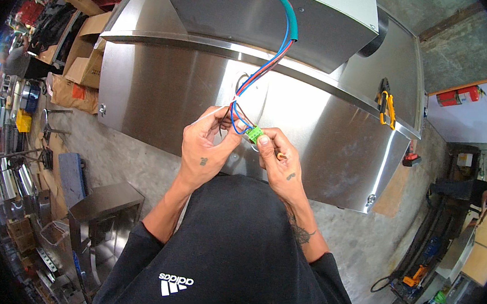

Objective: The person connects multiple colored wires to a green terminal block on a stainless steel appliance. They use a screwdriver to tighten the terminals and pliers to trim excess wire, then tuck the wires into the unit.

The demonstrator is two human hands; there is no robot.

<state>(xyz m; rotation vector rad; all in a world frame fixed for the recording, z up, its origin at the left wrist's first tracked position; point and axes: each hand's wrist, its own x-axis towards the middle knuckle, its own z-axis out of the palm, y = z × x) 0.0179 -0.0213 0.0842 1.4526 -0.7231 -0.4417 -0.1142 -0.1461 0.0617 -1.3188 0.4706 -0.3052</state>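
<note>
My left hand (208, 143) has thumb and fingers pinched on thin wires (254, 76), blue, red and dark ones, just short of a small green terminal connector (254, 134). That connector is gripped between the thumb and fingers of my right hand (277, 158). A small orange-tipped item shows beside the right fingers, too little of it visible to name. Above the hands a white cable tie (235, 99) bundles the wires. They come out of a teal sleeve (290, 17) that runs from a grey metal box (266, 24).
Behind the hands stands a large stainless steel cabinet (145, 80). Wire strippers (385, 103) with yellow handles rest on its right ledge. Cardboard boxes (87, 51) are at the left, near a steel housing (105, 212) on the floor. A fire extinguisher (460, 95) and another person (466, 192) are at right.
</note>
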